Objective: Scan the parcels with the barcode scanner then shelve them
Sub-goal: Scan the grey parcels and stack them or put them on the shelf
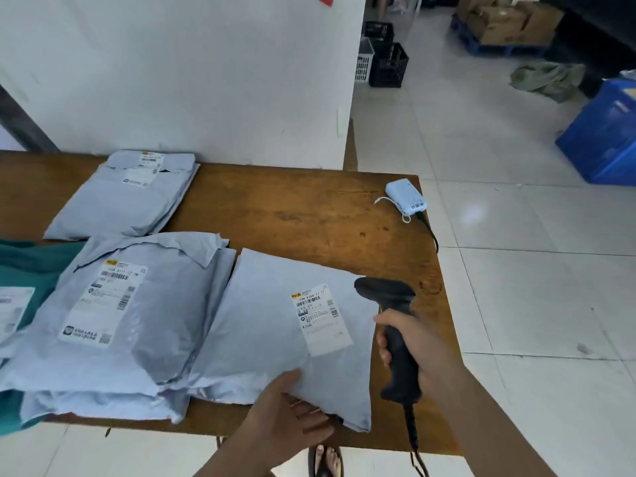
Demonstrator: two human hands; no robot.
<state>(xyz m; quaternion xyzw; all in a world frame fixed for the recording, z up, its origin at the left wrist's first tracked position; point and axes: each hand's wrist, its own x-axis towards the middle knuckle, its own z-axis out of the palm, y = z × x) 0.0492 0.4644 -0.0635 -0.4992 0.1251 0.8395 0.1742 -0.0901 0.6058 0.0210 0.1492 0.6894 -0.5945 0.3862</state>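
A grey-blue parcel bag (268, 325) lies on the wooden table (309, 215), its white barcode label (320, 318) facing up. My left hand (289, 418) grips the bag's near edge, thumb on top. My right hand (420, 346) holds the black barcode scanner (392, 325) by its handle, just right of the bag, with its head beside the label. A second labelled grey-blue parcel (113, 318) lies to the left, partly overlapping. A third parcel (127, 194) rests at the table's back left.
A small white device (406, 196) with a cable sits near the table's far right corner. A green parcel (24, 277) is at the left edge. Black crates (389, 63), cardboard boxes (506, 22) and a blue bin (609, 139) stand on the tiled floor.
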